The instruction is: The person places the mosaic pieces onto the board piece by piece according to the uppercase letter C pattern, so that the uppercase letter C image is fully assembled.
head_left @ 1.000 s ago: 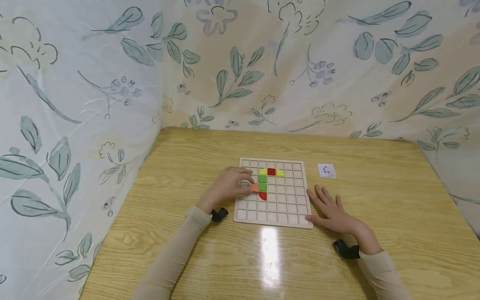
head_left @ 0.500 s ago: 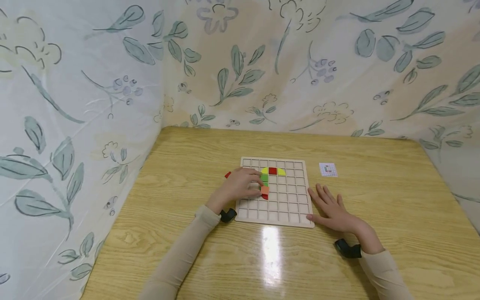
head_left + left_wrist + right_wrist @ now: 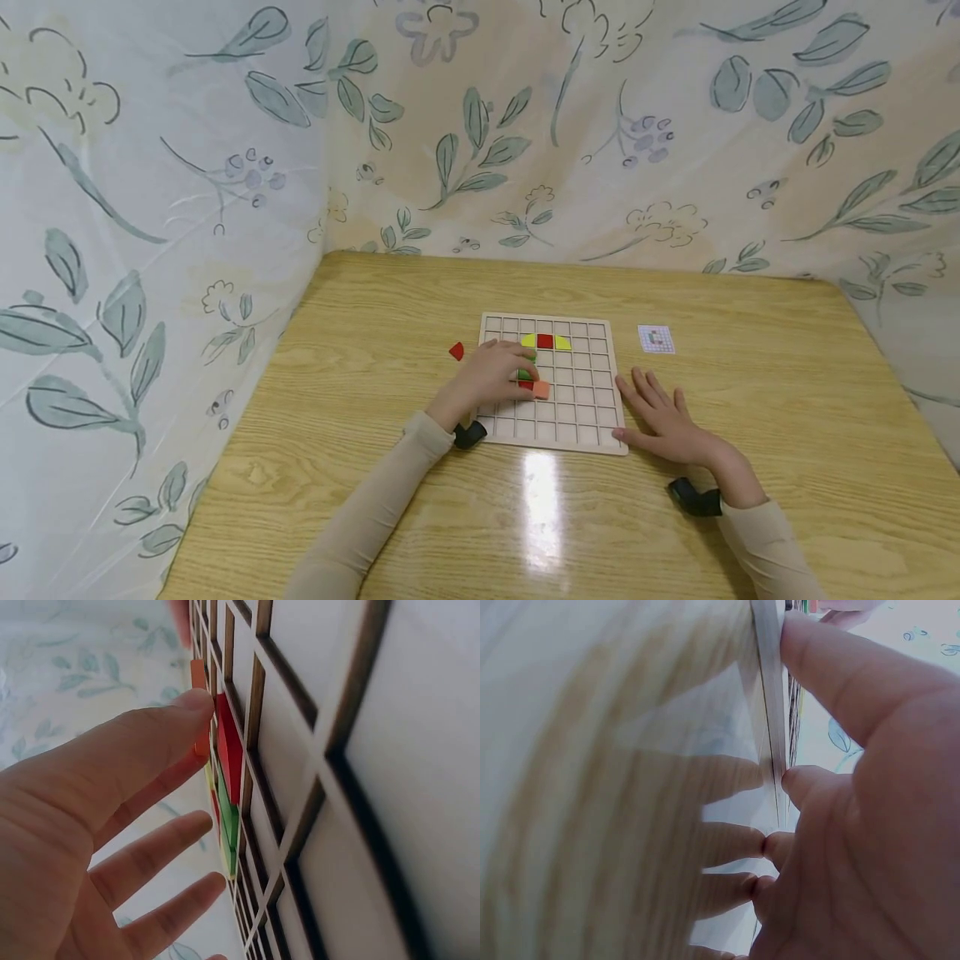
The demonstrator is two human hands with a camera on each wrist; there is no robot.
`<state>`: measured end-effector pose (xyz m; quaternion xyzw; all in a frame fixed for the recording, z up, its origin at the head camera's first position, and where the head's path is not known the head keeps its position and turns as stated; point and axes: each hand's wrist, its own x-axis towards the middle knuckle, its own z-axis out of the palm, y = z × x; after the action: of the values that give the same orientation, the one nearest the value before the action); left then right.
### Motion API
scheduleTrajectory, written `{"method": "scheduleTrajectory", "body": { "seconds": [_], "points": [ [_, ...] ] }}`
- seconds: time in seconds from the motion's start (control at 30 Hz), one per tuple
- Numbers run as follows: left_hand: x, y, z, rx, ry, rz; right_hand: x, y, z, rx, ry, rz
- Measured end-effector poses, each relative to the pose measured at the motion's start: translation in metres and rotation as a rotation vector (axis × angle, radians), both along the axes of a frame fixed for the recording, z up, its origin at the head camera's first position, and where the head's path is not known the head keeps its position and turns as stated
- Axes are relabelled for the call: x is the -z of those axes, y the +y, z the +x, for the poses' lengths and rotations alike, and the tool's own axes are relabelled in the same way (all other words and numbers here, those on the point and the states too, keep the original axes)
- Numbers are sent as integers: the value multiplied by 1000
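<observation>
My left hand (image 3: 491, 375) pinches an orange square tile (image 3: 542, 390) between thumb and index finger, over the pale gridded board (image 3: 577, 417). The tile stands just right of a red rounded tile (image 3: 527, 385) set in the grid. In the left wrist view the orange tile (image 3: 198, 675) is tilted up on edge, with the other fingers spread apart. Green tiles (image 3: 524, 375) are partly hidden behind my fingers. Farther up the board, a red square tile (image 3: 545, 342) sits between two yellow rounded tiles (image 3: 562, 342). My right hand (image 3: 671, 425), fingers spread, touches the board's right edge.
A loose red tile (image 3: 456, 352) with a curved side lies on the wooden table (image 3: 375, 317), left of the board. Beyond the right hand is a small card (image 3: 656, 339) printed with a coloured grid pattern. Patterned cloth (image 3: 480, 167) hangs behind the table.
The left hand has carried the orange tile rightward and slightly nearer, from beside the green tiles to beside the red rounded one. The loose red tile has come into view. The right hand stays put.
</observation>
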<state>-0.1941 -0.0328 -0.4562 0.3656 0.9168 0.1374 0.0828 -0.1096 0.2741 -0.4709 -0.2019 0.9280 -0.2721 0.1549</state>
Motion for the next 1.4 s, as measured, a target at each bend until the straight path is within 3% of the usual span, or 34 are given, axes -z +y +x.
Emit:
{"method": "scheduleTrajectory", "body": {
  "seconds": [1.17,1.4],
  "points": [
    [-1,13,8,-101,-45,28,1,1,-2,6,-18,-10],
    [3,9,5,-68,-53,41,1,-1,-2,5,-16,-1]
  ]
}}
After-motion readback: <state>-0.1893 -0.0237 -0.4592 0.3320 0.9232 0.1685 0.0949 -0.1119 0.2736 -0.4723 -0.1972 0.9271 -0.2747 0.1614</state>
